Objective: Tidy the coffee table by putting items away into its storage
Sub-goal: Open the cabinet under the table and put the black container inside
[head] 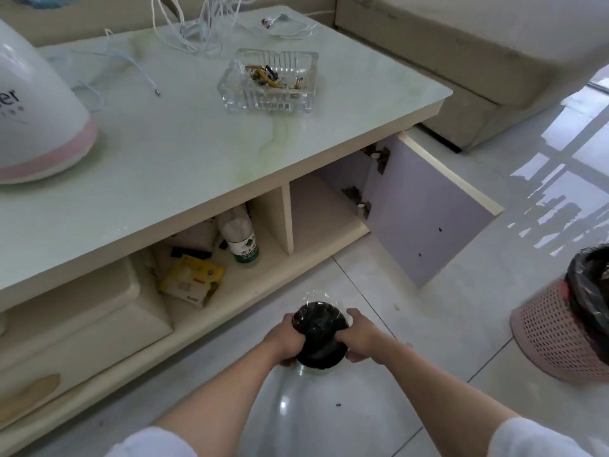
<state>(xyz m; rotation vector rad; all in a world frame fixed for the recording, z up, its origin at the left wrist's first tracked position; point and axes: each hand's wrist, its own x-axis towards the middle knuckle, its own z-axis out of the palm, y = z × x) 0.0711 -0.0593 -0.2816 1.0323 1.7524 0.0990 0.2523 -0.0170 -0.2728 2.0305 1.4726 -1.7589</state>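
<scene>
Both hands hold a black roll wrapped in clear plastic (319, 334) low above the floor, in front of the coffee table. My left hand (284, 341) grips its left side and my right hand (360, 338) grips its right side. The coffee table (184, 159) has a pale glossy top. Under it, an open shelf (250, 282) holds a white bottle (240, 237) lying on its side and a yellow packet (191, 280). To the right, a cabinet compartment (323, 209) stands with its door (425, 209) swung open.
On the tabletop sit a glass ashtray (268, 82) with butts, white cables (197, 28) and a white-and-pink appliance (36, 110). A drawer front (75, 321) is at the lower left. A pink bin with a black liner (570, 324) stands at the right. A sofa (478, 44) lies behind.
</scene>
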